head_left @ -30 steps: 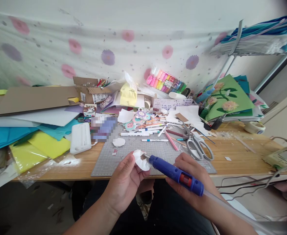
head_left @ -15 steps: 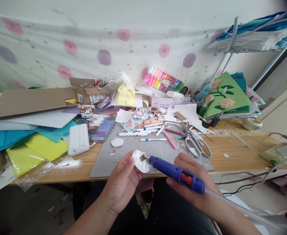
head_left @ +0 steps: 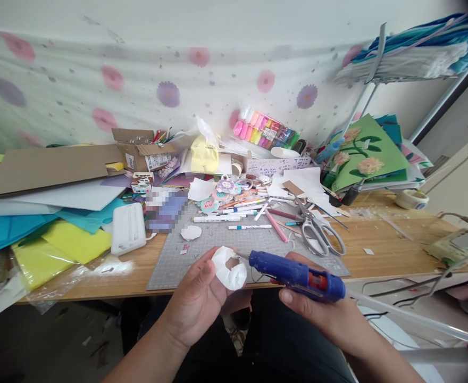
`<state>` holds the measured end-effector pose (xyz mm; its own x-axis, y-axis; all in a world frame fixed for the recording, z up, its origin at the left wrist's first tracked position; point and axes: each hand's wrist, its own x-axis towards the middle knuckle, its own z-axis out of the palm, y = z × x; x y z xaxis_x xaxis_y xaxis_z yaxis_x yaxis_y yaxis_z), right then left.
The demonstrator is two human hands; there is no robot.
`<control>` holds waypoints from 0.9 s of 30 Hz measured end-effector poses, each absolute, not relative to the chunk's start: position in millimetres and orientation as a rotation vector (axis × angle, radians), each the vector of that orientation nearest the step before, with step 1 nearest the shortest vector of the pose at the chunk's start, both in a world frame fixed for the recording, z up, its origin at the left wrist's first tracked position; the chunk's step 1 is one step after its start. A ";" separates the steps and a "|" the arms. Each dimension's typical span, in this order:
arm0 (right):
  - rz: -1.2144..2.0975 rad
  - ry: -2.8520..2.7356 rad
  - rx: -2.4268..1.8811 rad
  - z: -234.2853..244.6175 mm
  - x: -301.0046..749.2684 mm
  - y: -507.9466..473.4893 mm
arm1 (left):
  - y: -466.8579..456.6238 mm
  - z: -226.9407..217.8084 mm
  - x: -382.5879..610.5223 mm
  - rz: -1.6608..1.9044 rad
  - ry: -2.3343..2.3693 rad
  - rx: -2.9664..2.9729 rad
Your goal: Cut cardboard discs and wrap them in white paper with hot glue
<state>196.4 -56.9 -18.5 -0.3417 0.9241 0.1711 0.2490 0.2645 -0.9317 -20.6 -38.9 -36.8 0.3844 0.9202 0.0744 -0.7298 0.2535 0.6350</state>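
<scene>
My left hand (head_left: 202,298) is closed on a crumpled white paper ring (head_left: 223,268), thumb on its near side. Brown shows through the ring's open centre. A blue hot glue gun (head_left: 293,271) is gripped in my right hand (head_left: 317,308), its metal tip pointing left at the ring's upper right edge. Whether the tip touches the paper I cannot tell. From the gun's back end a long clear glue stick (head_left: 413,316) runs to the right. Both hands are above my lap, at the near edge of a grey cutting mat (head_left: 174,266).
Grey-handled scissors (head_left: 317,229), several markers (head_left: 250,227) and a white paper piece (head_left: 191,232) lie on the mat. Left are a white power bank (head_left: 128,229) and yellow sheets (head_left: 74,242). Cables hang at the right, near a power strip (head_left: 461,239).
The glue gun has rolled in my right hand and moved slightly right, its tip drawing to the ring's upper edge. The paper ring has turned, and its hole faces me more.
</scene>
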 end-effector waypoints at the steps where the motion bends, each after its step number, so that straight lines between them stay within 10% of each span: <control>1: 1.096 -1.784 -1.090 -17.9 196.0 -57.2 | -38.7 -36.6 -20.8 1.148 0.341 0.657; 27: 1.000 -1.940 -1.064 -3.7 198.2 -61.2 | -39.3 -36.5 -23.7 1.132 0.462 0.729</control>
<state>198.2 -61.2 -3.7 -0.4185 0.8846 0.2058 0.3453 0.3646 -0.8648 -23.7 -39.3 -36.5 0.3705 0.9285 0.0262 -0.6448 0.2368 0.7268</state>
